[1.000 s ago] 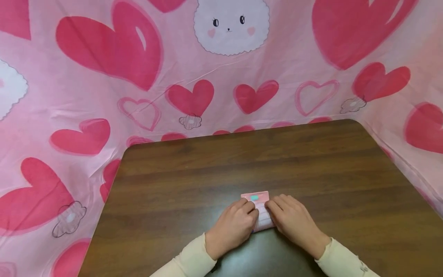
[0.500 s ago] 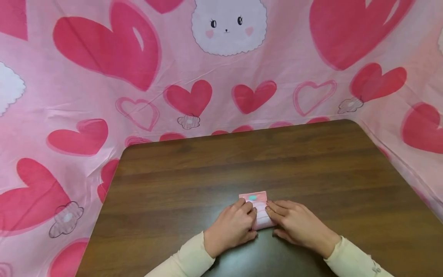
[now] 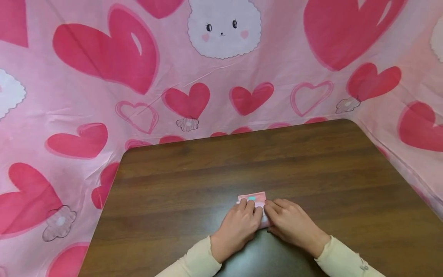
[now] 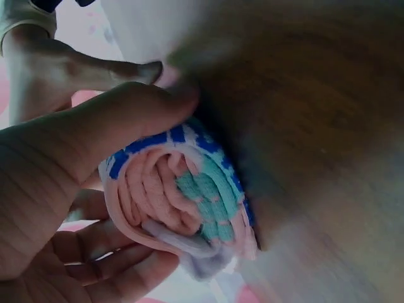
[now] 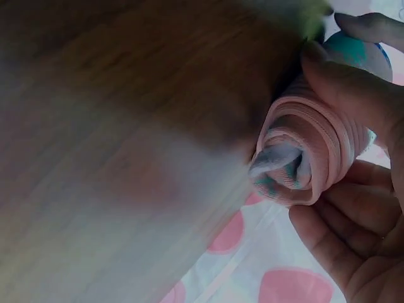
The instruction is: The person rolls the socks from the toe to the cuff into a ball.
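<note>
A pink knit sock (image 3: 261, 195) with white, teal and blue patterning lies rolled up near the front of the table, its flat pink end pointing away from me. My left hand (image 3: 238, 222) grips the roll's left side, fingers over the top. In the left wrist view the coiled layers of the sock (image 4: 170, 196) show, the thumb along the near side and the fingers opposite. The right hand (image 3: 292, 223) holds the other end. The right wrist view shows the sock's spiral end (image 5: 309, 145) between thumb and curled fingers.
A brown wood-grain table (image 3: 194, 173) stretches out beyond and beside the hands. Behind it and along both sides hangs a pink cloth (image 3: 214, 73) printed with hearts, close to the table's edges.
The left fingers have shifted over the top of the roll. The right thumb, spread toward me half a second ago, is now tucked in against the roll, and less of the roll shows between the hands.
</note>
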`<state>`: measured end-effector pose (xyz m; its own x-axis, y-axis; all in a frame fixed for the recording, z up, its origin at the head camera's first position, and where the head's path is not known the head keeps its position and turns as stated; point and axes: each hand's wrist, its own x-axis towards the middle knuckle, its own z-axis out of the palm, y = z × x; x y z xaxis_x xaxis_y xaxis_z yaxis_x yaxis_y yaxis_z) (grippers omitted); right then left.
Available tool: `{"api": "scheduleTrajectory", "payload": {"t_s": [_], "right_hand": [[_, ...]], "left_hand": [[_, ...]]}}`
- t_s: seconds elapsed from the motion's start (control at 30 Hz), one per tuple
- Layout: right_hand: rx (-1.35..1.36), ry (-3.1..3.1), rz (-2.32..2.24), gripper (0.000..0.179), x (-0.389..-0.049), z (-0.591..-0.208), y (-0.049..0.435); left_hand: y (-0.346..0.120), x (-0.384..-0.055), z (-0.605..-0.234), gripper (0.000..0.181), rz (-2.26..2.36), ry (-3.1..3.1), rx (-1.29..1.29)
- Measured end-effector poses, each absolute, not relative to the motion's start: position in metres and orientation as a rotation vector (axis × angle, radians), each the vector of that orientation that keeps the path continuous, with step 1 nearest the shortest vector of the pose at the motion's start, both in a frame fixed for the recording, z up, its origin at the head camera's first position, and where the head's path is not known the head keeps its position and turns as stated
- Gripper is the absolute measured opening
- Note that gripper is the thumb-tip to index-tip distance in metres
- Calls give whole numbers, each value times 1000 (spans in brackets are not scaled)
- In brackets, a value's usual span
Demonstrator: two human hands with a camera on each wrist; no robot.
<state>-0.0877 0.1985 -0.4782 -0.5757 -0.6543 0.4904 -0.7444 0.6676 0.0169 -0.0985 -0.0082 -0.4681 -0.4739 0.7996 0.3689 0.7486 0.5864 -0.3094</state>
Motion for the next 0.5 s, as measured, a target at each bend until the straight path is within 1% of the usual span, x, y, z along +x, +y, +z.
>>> {"api": "scheduleTrajectory", "payload": {"t_s": [0.03, 0.07, 0.13, 0.23, 0.3, 0.5], "right_hand": [[1076, -2424, 267, 46, -89, -478, 197], [1066, -2430, 280, 44, -90, -478, 196], [1050, -2463, 308, 43, -91, -477, 196], [1035, -2537, 385, 43, -92, -475, 198], [1026, -2581, 446, 43, -92, -474, 199], [1023, -2656, 629, 45, -91, -473, 203]], "left_hand": [[-8, -99, -468, 14, 138, -2342, -1226], [-8, -99, -468, 13, 128, -2351, -1227], [-9, -100, -466, 23, 99, -2402, -1247], [-12, -102, -462, 46, 14, -2495, -1284], [-15, -104, -459, 53, -62, -2553, -1302], [-22, -111, -456, 49, -339, -2661, -1361]]}}
